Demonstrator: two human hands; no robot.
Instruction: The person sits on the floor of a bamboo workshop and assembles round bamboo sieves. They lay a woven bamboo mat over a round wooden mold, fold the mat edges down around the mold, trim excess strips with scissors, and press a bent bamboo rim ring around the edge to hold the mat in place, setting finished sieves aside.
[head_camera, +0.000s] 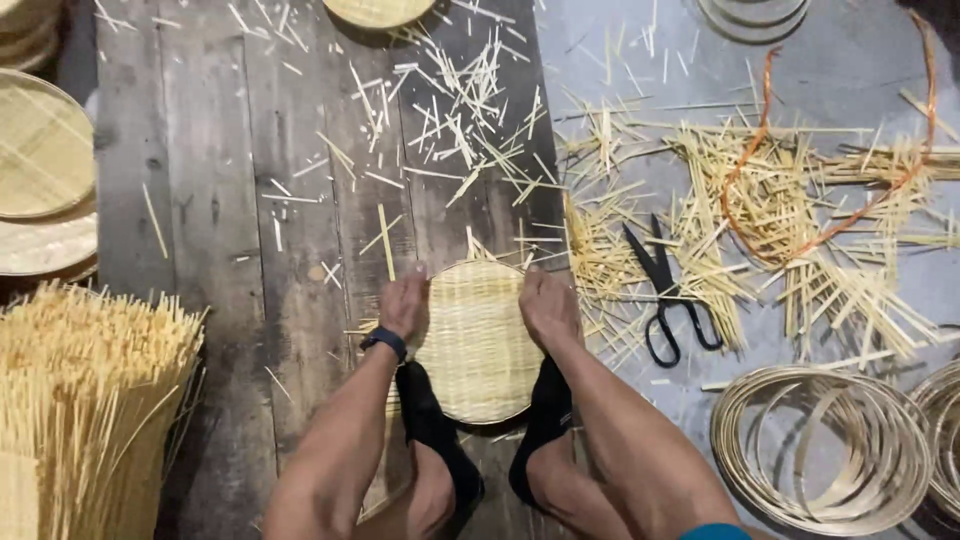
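Observed: dark plank floor (230, 200), littered with cut bamboo slivers (470, 110). Left of the grip, a large standing bundle of bamboo strips (90, 390). Right of it, low down, coiled bamboo hoops (825, 450). Between the two hands lies a round woven mat (478, 345), flat on the planks, its near edge pinned by two dark-socked feet (430, 425). Left hand (403, 302) and right hand (548, 305) each clamp a side rim of the mat. Black scissors (665, 295) lie just right of the right hand.

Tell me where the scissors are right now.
The black scissors lie on the grey floor to the right of the right hand and woven mat, among cut bamboo strips.
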